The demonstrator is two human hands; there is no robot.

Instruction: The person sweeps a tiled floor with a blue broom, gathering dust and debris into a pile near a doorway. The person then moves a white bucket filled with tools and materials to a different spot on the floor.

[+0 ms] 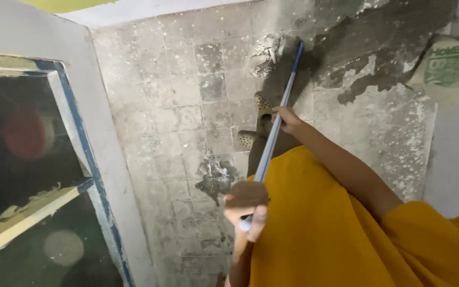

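While the fingers of the left hand [246, 204] are curled shut around the near end of a blue-and-white pole [274, 125], the fingers of the right hand [287, 118] are clamped on it halfway along. The pole is held slanting down to the tiled floor [187, 106], its far end lying beside a lump of pale debris [268, 51] near a dark wet patch [378, 48]. A scraping or sweeping stroke seems to be in hand; a firm push along the floor is judged to be called for. Sandals [263, 103] are seen below.
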